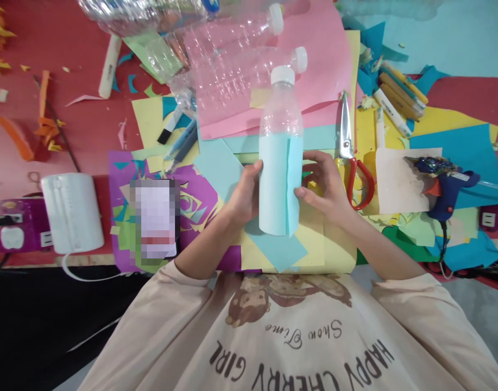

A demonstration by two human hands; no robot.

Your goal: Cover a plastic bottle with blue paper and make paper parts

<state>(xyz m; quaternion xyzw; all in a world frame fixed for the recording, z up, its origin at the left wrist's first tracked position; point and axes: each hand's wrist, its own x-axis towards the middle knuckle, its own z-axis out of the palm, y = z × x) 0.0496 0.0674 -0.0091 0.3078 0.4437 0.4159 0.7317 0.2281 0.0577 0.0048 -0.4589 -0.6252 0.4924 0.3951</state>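
Observation:
A clear plastic bottle [281, 114] with a white cap stands out in the middle, its lower part wrapped in light blue paper [273, 184]. Down the front of the wrap runs an overlapping paper edge, slightly wavy. My left hand [246, 190] grips the bottle's left side, thumb on the paper. On the other side, my right hand [324, 187] has its thumb against the paper near the seam, its fingers curved around the right side. Some fingertips are hidden behind the bottle. Red-handled scissors [348, 152] lie just right of my right hand.
More empty bottles [232, 70] lie on pink paper at the back. A blue hot glue gun [452, 190] rests at right on a pale sheet [395, 184]. Markers [399, 103], paper scraps, a phone [157, 217] and a white corded box [73, 212] cover other parts of the red table.

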